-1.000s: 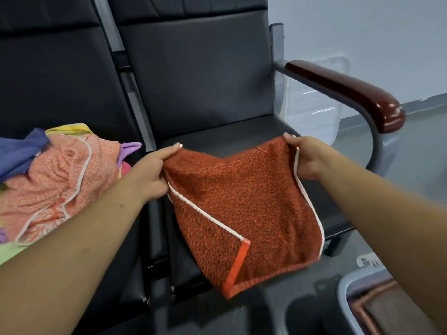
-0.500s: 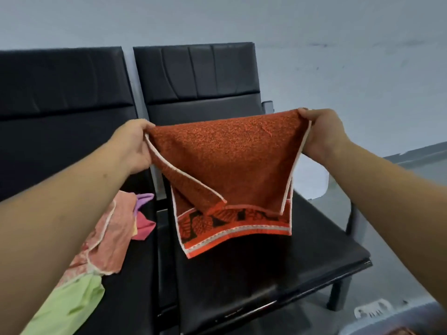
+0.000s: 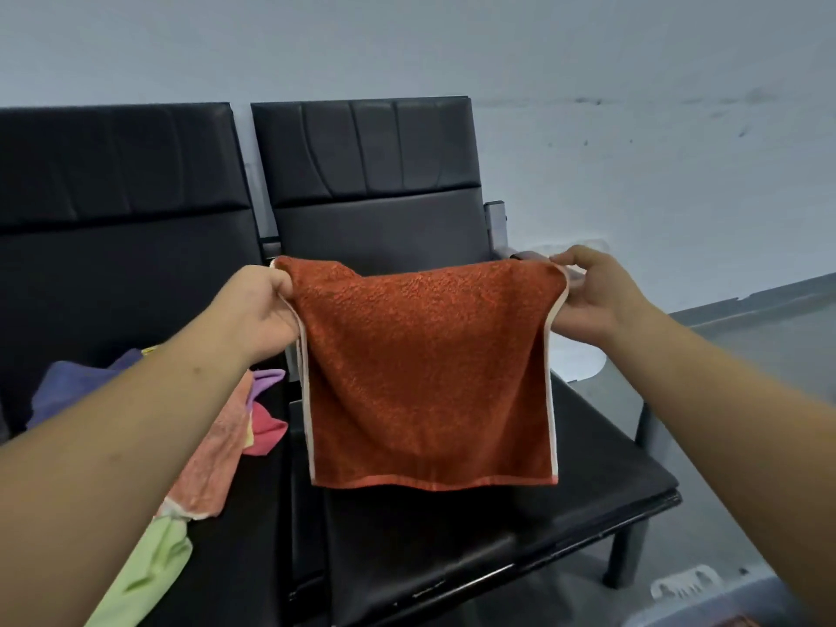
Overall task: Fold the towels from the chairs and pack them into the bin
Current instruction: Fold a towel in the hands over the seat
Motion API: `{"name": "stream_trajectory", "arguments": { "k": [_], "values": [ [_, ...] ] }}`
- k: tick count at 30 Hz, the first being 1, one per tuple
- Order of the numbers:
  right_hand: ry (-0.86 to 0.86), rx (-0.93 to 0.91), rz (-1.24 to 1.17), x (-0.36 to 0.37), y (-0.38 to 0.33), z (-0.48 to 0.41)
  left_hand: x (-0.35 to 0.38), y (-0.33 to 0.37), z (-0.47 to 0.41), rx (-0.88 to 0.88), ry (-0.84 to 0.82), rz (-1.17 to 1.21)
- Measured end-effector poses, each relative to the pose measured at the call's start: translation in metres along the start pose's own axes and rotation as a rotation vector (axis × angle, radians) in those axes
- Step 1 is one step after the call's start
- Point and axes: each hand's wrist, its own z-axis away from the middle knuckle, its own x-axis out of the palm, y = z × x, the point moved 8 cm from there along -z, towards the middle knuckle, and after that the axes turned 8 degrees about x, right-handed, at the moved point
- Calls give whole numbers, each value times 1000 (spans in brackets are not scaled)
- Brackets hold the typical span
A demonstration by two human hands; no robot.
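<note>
Left hand and right hand each pinch a top corner of orange towel; hangs doubled, edges aligned for next fold, likely.

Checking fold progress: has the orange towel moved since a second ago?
Yes. The orange towel rose from hanging past the right chair's front edge to wholly above it.

I see pale scuffed wall above the right fingers, clear plastic sheet (edges blurred) just below them, grey floor beyond
</note>
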Motion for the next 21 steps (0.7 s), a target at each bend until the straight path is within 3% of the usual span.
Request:
{"name": "stream_trajectory", "arguments": {
  "k": [6, 12, 16, 21],
  "values": [
    [220, 192, 277, -20, 39, -7, -11, -14, -8, -39, -5, -128],
    [180, -188, 215, -45, -13, -12, -41, 10, -23, 140, 99, -332],
    [145, -229, 233, -48, -29, -28, -39, 17, -36, 223, 102, -548],
    [324, -335, 467, -47, -57, -52, -37, 21, -65, 234, 101, -605]
  ]
}}
